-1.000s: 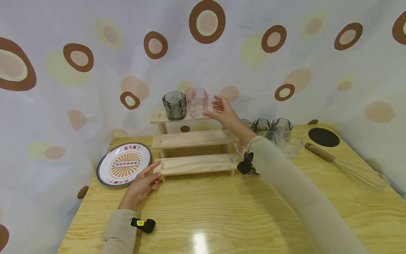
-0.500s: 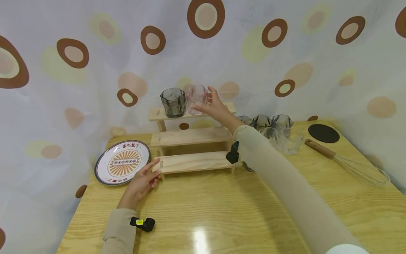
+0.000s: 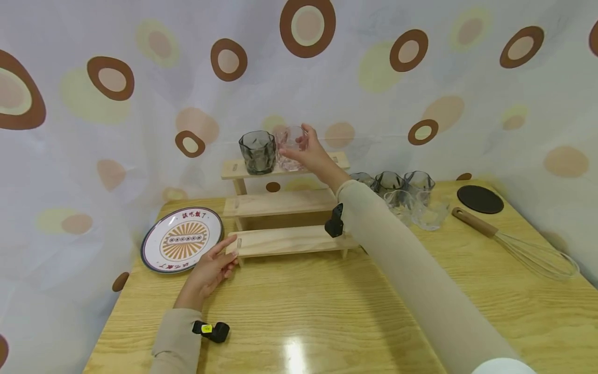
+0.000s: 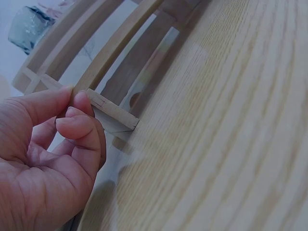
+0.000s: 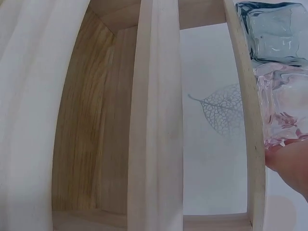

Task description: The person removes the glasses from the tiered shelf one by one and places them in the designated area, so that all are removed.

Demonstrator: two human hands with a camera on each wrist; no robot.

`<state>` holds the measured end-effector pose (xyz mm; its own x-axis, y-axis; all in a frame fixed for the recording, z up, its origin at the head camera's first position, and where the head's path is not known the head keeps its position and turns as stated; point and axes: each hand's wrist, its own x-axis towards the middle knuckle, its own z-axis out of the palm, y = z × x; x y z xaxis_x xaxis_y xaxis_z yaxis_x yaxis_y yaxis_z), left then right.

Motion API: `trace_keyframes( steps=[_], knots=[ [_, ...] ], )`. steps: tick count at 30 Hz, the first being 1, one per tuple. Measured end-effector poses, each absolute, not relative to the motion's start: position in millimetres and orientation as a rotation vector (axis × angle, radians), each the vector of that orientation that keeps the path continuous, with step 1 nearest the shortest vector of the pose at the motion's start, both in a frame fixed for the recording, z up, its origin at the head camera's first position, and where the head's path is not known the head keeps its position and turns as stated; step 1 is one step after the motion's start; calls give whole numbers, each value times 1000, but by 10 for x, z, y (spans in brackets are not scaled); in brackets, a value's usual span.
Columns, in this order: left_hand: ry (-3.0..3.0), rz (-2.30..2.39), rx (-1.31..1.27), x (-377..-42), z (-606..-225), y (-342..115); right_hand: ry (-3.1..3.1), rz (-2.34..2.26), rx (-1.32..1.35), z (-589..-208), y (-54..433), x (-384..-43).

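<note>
A three-tier wooden rack [image 3: 280,203] stands on the table. At the left end of its lowest shelf my left hand [image 3: 208,271] pinches the corner between thumb and fingers; the left wrist view shows this grip on the wood close up. My right hand [image 3: 314,156] holds a clear pink glass [image 3: 289,137] on the top shelf, thumb in front and fingers at its right and far side. Only a fingertip shows against the pink glass [image 5: 281,106] in the right wrist view. Directly left of it stands a smoky grey glass [image 3: 258,154], upright.
Several grey glasses [image 3: 390,182] and some clear glasses [image 3: 430,215] stand right of the rack, partly behind my right arm. Farther right lie a black round mat [image 3: 480,199] and a whisk [image 3: 476,223]. A patterned plate [image 3: 183,240] lies left of the rack.
My right hand has moved left, from beside the pink glass to around it, and now holds it. The left hand stays on the rack's corner.
</note>
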<state>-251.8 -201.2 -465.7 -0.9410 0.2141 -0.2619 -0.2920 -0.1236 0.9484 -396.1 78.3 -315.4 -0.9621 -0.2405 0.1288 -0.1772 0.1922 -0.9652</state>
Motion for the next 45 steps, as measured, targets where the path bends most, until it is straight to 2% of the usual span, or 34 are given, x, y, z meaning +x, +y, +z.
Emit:
trace_keyframes(
  steps=[21, 33, 45],
  knots=[
    [1844, 2118, -77, -2531, -4657, -1984, 2506, -2061, -377, -3243, 982, -3767],
    [1850, 2117, -94, -2520, -4676, -1988, 2574, -2069, -312, -3290, 1257, -3538],
    [1837, 2121, -78, -2512, -4672, -1982, 2575, -1989, -387, -3310, 1619, -3209]
  ],
)
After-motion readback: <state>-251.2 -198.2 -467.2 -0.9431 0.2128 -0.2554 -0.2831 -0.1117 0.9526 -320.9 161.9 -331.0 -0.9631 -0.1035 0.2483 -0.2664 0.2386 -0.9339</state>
